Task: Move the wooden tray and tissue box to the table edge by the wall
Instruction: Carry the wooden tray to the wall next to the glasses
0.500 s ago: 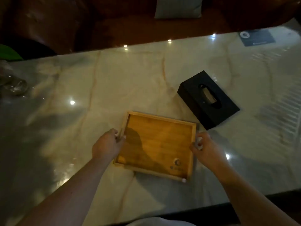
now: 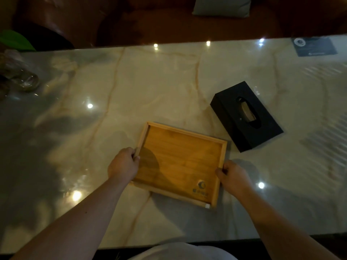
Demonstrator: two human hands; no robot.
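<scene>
Little has shifted since the earlier frame: both hands sit slightly lower on the short rims of the wooden tray (image 2: 180, 162), and the tray lies at about the same angle on the marble table (image 2: 131, 87). The left hand (image 2: 123, 166) curls over the tray's left rim, thumb on the inner face and fingers wrapped outside, closed on the wood. The right hand (image 2: 231, 175) clasps the right rim the same way, thumb tip just over the edge. Holding opposite sides keeps the flat, empty tray level and lets it be lifted or slid without twisting. Whether it rests fully on the marble or is just raised cannot be told; a shadow shows under its near edge.

Just beyond the tray's far right corner lies the black tissue box (image 2: 246, 117), close but apart from it, turned diagonally, with a tissue showing in its oval slot. No hand touches it, so it appears to wait its turn.

At the far left edge sits a clear glass jar (image 2: 26, 81), well apart from the tray, and a dark card (image 2: 313, 46) lies at the far right corner. No wall is visible, so which edge is the goal cannot be judged; the task seems at its start.
</scene>
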